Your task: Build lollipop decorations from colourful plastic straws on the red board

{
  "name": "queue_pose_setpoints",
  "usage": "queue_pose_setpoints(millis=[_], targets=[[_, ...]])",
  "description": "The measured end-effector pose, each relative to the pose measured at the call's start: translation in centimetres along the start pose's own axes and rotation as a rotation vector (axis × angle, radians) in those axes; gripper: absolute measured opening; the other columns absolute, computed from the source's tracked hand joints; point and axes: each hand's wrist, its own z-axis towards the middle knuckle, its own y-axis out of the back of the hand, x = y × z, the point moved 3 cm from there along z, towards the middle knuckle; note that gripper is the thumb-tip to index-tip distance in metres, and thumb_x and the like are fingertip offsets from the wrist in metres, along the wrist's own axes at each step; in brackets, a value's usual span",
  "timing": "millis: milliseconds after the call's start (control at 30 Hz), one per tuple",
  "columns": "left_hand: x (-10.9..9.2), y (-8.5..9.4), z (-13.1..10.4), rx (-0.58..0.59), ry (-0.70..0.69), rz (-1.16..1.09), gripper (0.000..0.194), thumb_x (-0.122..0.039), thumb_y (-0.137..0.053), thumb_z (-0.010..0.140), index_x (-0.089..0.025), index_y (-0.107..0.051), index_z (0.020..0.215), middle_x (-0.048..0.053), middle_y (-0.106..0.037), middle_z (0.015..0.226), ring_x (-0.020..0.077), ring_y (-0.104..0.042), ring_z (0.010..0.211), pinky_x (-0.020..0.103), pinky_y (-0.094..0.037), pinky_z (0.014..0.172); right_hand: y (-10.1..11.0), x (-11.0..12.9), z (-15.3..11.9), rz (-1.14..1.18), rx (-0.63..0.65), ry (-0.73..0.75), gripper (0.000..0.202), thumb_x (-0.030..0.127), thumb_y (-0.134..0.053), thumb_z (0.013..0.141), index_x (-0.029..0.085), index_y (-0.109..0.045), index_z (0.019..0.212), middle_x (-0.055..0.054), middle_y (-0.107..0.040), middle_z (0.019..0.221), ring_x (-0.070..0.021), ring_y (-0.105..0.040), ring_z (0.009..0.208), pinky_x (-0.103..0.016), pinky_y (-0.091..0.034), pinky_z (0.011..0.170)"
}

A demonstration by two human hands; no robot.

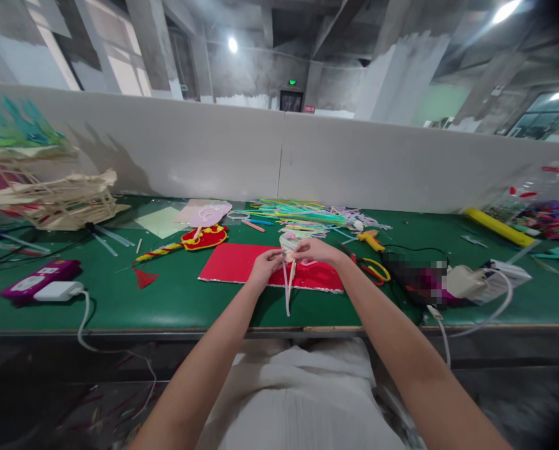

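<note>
Over a red board (232,262) on the green table, both hands meet at a small pale striped piece (288,242) with a light stick below it. My left hand (268,264) pinches at its left side, fingers closed. My right hand (317,251) has its fingers closed at the right side of the piece. A pale pink strip (287,294) hangs down from between the hands past the board's front edge. Another pink curl lies on the board under my right hand. What exactly sits between the fingertips is too small to tell.
Behind the board lies a pile of coloured strips (307,214). A red and yellow fan-shaped piece (204,237) lies left, scissors (375,270) and an orange glue gun (370,240) right. A purple box (40,281) with a white cable is far left; a low partition (204,150) stands behind.
</note>
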Motion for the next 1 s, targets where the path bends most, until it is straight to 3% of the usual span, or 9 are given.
queue_pose_setpoints(millis=[267,600,733,1000], targets=[[-0.5,0.0,-0.2,-0.041,-0.032,0.158,0.036,-0.029,-0.070,0.052,-0.011,-0.059,0.081,0.003,-0.064,0.069,0.0115,-0.059,0.063,0.023,-0.046,0.063,-0.7,-0.3,-0.5,0.095,-0.015,0.002,0.029,0.041,-0.065,0.059,0.015,-0.062,0.072,-0.004,-0.063,0.068,-0.0124,-0.057,0.064,-0.020,-0.043,0.053],[-1.2,-0.1,-0.5,-0.053,-0.115,0.205,0.038,-0.032,-0.068,0.054,-0.013,-0.057,0.086,0.004,-0.065,0.069,0.0135,-0.060,0.066,0.024,-0.046,0.064,-2.0,-0.8,-0.4,0.316,-0.257,0.075,0.028,0.040,-0.065,0.057,0.015,-0.060,0.068,-0.001,-0.058,0.062,-0.0098,-0.052,0.054,-0.020,-0.040,0.048],[-1.2,0.2,-0.4,-0.086,-0.138,0.196,0.042,-0.033,-0.067,0.056,-0.014,-0.057,0.092,0.004,-0.065,0.069,0.0134,-0.060,0.064,0.025,-0.047,0.062,-2.8,-1.4,0.0,0.390,-0.306,0.116,0.026,0.038,-0.065,0.057,0.015,-0.059,0.066,-0.001,-0.058,0.064,-0.0117,-0.053,0.058,-0.022,-0.041,0.051],[-1.3,0.6,-0.1,-0.171,-0.136,0.204,0.036,-0.032,-0.068,0.054,-0.013,-0.061,0.082,0.005,-0.065,0.073,0.0138,-0.060,0.065,0.025,-0.048,0.062,-3.9,-1.5,0.0,0.449,-0.396,0.154,0.024,0.038,-0.063,0.060,0.016,-0.058,0.067,-0.001,-0.059,0.064,-0.0115,-0.053,0.056,-0.025,-0.042,0.055]])
